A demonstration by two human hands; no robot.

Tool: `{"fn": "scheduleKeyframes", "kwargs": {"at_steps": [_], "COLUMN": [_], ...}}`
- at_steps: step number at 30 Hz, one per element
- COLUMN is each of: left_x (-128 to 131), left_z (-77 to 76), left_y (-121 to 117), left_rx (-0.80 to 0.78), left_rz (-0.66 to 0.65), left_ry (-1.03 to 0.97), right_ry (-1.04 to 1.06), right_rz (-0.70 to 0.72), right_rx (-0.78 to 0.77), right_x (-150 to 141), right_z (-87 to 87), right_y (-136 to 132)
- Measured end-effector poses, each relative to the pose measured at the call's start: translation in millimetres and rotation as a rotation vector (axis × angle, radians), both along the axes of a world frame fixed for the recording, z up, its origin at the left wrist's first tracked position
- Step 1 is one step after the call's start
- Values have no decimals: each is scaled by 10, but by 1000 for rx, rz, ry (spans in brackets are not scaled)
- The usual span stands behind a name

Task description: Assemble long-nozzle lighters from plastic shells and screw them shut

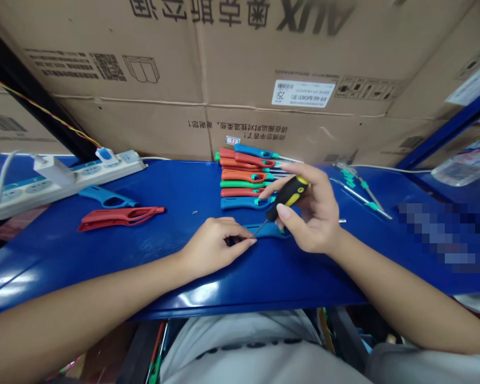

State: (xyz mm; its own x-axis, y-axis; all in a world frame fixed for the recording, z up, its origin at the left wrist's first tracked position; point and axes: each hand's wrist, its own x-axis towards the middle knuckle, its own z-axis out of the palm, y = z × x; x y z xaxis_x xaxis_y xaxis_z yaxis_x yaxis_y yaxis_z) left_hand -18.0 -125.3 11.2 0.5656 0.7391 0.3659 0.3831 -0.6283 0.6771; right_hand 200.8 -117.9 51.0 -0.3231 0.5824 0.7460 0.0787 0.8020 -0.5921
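Observation:
My right hand (314, 213) grips a screwdriver (290, 197) with a black and yellow handle, its thin shaft slanting down to the left. Under it a blue long-nosed lighter (268, 230) lies flat on the blue table, its metal nozzle tip showing right of my right wrist. My left hand (220, 242) is closed round the lighter's handle end, thumb and forefinger together by the screwdriver tip. The fingers cover that end, so I cannot make out the screw or hole there. Small metal pins or screws (194, 212) lie left of the hands.
Behind my hands is a row of coloured lighters (244, 176). A blue handle shell (106, 196) and a red handle shell (120, 217) lie left, near a power strip (90, 173). Metal nozzles with green parts (362, 192) and a plastic bottle (462, 162) are right. Cardboard boxes (240, 64) stand behind.

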Motion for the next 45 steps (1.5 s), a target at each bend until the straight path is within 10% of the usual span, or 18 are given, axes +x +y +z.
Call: {"fn": "scheduleKeyframes", "kwargs": {"at_steps": [4, 19, 45], "left_x": [2, -46, -23], "left_z": [-21, 42, -50], "left_y": [-13, 21, 72], "left_rx": [48, 216, 102], "left_rz": [-47, -8, -132], "left_ry": [17, 211, 173], "right_ry": [-97, -5, 2], "right_rz": [139, -42, -111], "right_rx": [-155, -109, -67], "right_x": [6, -70, -132], "right_z": [47, -25, -102], "right_y": [-30, -14, -5]}}
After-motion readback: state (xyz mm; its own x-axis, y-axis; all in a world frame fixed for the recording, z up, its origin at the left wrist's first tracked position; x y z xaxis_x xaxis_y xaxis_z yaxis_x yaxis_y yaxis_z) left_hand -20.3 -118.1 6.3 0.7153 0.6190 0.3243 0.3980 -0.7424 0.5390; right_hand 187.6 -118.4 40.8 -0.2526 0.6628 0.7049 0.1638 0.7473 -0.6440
